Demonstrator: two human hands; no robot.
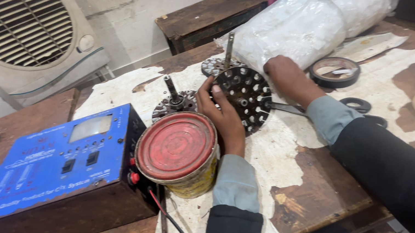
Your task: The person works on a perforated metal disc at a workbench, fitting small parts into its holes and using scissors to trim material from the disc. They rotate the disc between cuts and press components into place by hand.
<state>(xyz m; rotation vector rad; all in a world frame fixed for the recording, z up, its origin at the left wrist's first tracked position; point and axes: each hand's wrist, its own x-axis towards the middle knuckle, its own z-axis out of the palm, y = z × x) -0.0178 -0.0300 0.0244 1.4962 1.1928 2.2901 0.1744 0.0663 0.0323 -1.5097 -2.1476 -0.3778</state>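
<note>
Both hands are gripping a round, perforated metal motor rotor standing on edge on the worn wooden surface. The left hand is curling its fingers around the rotor's left rim; the right hand is clasping the right rim, fingers pinching it. A red-lidded tin is sitting just beside the left wrist, next to a blue control box.
</note>
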